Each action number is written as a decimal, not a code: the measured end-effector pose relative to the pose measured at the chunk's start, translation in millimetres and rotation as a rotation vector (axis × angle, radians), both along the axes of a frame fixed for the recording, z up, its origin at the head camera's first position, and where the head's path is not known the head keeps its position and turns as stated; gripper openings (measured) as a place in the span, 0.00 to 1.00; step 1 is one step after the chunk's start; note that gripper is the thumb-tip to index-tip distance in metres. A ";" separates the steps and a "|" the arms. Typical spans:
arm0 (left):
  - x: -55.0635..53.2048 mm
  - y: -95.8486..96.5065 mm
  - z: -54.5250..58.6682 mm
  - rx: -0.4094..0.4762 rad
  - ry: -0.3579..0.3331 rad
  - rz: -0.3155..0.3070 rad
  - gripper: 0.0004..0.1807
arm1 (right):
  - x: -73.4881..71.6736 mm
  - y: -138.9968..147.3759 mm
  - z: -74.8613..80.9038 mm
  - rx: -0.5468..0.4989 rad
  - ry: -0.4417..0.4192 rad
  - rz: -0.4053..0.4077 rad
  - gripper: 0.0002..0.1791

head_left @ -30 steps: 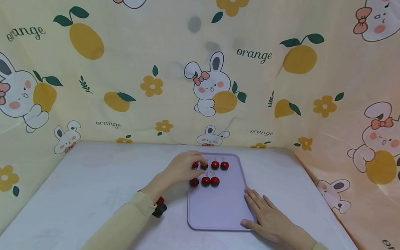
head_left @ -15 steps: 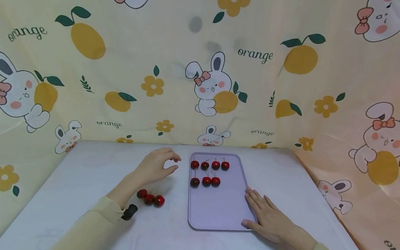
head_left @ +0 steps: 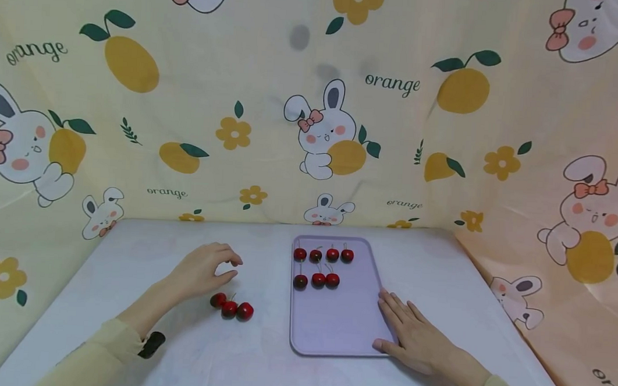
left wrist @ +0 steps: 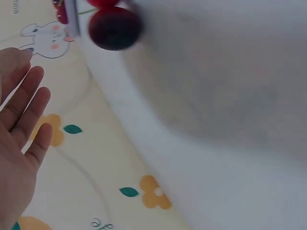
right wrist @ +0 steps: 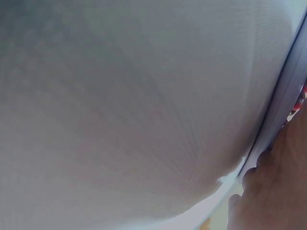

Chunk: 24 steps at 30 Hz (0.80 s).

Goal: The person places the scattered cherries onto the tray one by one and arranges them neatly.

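Note:
My left hand (head_left: 204, 272) hovers over the table, its fingers loosely bent and nothing between them. Just below and to its right, three dark red cherries (head_left: 229, 309) lie close together on the white cloth. A lilac tray (head_left: 338, 328) bears several more cherries with stems: four-cornered and flat, it has one row of cherries (head_left: 332, 254) along its far end and a shorter row (head_left: 318, 280) in front. My right hand (head_left: 417, 337) rests on the tray's right edge, fingers straight. In the left wrist view a cherry (left wrist: 115, 28) shows large near the top.
A white cloth (head_left: 141, 301) covers the table. Behind it and at the sides hangs a cream curtain (head_left: 268, 173) printed with rabbits and oranges. A black strap (head_left: 152, 344) sits at the left wrist.
My left hand has drawn back from over the tray to the left, bringing the three loose cherries into full view. The right hand has stayed on the tray's edge.

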<state>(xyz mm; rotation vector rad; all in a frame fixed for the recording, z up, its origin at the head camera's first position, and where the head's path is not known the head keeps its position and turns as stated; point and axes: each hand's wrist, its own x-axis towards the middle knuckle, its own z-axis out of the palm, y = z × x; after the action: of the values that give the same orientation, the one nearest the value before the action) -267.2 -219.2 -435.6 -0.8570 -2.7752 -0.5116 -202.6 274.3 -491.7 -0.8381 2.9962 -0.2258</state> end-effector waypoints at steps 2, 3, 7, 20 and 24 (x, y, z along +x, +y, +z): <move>2.4 -5.3 -2.9 -0.007 -0.045 0.007 0.11 | 0.0 0.4 -0.1 -0.001 0.003 0.001 0.50; 3.9 -7.6 -4.4 -0.009 -0.078 0.012 0.11 | -0.1 0.6 -0.2 -0.002 0.006 0.002 0.50; 9.9 -16.7 -10.3 -0.005 -0.221 0.026 0.12 | -0.2 1.0 -0.8 0.003 0.013 0.006 0.50; 17.5 -32.3 -23.9 0.032 -0.351 -0.127 0.16 | -0.6 1.0 -1.1 0.009 0.011 0.004 0.51; 17.9 -32.7 -26.8 0.027 -0.371 -0.127 0.15 | -0.5 0.5 -0.4 0.006 0.010 0.005 0.51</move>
<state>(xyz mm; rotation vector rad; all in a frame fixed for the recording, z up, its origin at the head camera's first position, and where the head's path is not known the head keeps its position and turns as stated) -249.3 -251.9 -462.4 -1.0289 -3.0450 -0.8030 -203.1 274.8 -492.1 -0.8487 3.0020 -0.2134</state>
